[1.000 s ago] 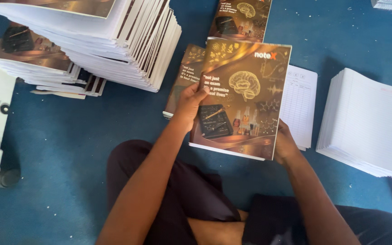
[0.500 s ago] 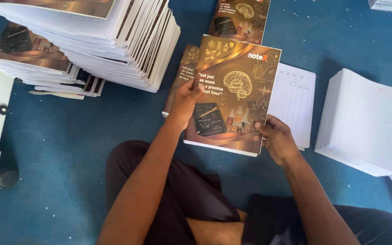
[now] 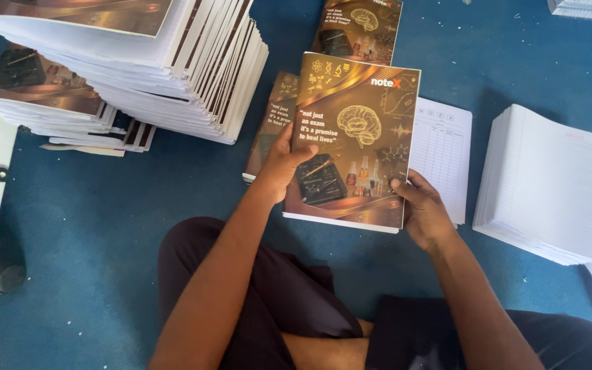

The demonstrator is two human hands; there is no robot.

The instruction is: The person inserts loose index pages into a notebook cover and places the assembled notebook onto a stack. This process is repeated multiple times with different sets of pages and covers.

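Observation:
I hold a brown and gold notebook (image 3: 358,116) with a brain drawing on its cover, front side up, above the blue floor. My left hand (image 3: 284,164) grips its left edge, thumb on the cover. My right hand (image 3: 425,214) grips the lower right corner. Beneath it, to the left, lies another notebook of the same kind (image 3: 274,116), partly covered. A third one (image 3: 359,26) lies farther away.
A tall leaning stack of the same notebooks (image 3: 173,75) stands at the upper left, with a lower stack (image 3: 42,103) beside it. A printed table sheet (image 3: 443,154) and a block of ruled white pages (image 3: 546,181) lie to the right. My legs are crossed below.
The notebook has shifted slightly left and toward me. My right hand has moved from under its right edge onto the lower right corner of the cover.

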